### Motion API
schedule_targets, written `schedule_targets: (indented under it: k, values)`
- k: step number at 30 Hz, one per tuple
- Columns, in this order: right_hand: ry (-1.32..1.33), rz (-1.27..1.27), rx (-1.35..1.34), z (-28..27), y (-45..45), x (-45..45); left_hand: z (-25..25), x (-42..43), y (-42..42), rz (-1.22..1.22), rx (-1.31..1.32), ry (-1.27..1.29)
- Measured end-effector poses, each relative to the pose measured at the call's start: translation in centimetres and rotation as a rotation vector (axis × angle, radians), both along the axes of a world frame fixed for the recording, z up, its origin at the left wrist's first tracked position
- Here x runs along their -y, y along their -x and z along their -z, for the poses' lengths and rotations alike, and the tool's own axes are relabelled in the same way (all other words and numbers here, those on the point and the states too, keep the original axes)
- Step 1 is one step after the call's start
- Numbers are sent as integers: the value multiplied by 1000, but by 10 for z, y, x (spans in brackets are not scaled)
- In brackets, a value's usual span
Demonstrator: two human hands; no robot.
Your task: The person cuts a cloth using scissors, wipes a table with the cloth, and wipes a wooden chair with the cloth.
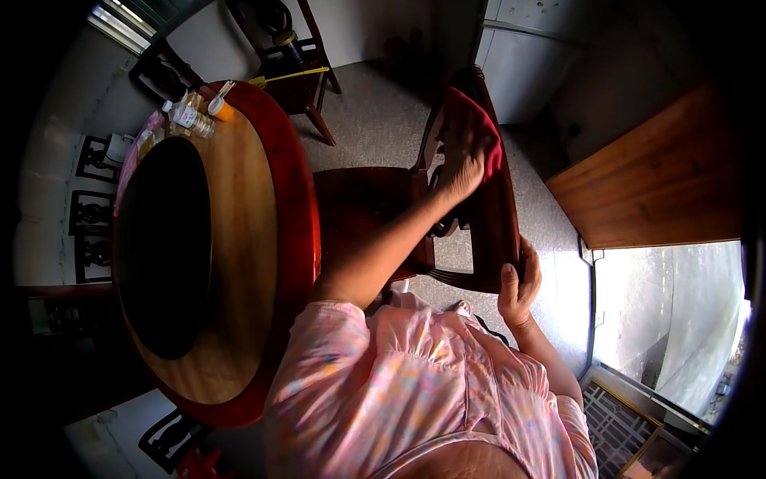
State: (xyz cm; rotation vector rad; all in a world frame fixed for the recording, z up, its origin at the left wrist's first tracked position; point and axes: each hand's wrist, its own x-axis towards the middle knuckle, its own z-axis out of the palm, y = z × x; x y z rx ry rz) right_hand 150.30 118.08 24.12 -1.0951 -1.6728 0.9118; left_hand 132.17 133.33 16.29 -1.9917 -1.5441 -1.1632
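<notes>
A dark wooden chair [371, 194] stands with its seat beside the round table, and its carved back rises in front of me. My left hand [464, 164] holds a red cloth [491, 144] against the far upper part of the chair back. The fingers are in shadow and lie partly on the cloth. At the near corner of the backrest, my right hand [520, 287] grips the top rail, thumb on one side and fingers on the other.
The round table [243, 335] with a dark central disc is on the left. A plastic bottle [187, 117] and an orange-labelled container [220, 108] stand at its far edge. Another chair [307, 84] bears a yellow stick-like object [295, 76]. A wooden panel [654, 176] is at right.
</notes>
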Motion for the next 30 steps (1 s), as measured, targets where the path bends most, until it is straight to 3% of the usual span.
schedule_targets:
  k: [2,4,7,10,11,12,14,15,17,18,20,23,24,30]
  values:
    - [1,-14,-38,2,0,-1,-5,60,-24,59,154,205]
    - [1,-5,-58,2,2,2,-22,114,-45,267,789,341]
    - [-15,27,-38,-2,4,1,-12,160,-57,249,848,577]
    - [-96,57,36,-4,5,-1,18,153,-54,225,679,525]
    - [-97,58,38,-2,4,-1,54,133,-56,227,681,524]
    - [-90,75,41,1,3,-1,103,97,-60,358,1108,581]
    - [-80,96,46,3,2,2,112,63,-53,492,1538,630]
    - [-53,89,33,2,2,2,79,57,-46,558,1710,435]
    - [-27,82,20,1,3,1,75,51,-32,619,1871,227]
    - [-45,83,16,0,4,1,103,52,-24,198,1238,285]
    - [-59,78,12,-1,5,0,119,58,-21,-189,581,314]
    - [-64,89,23,-2,5,1,110,75,-25,214,1882,638]
    - [-61,86,24,-1,5,0,114,79,-28,209,1884,637]
    - [-83,80,34,-1,5,0,132,100,-53,-292,1197,709]
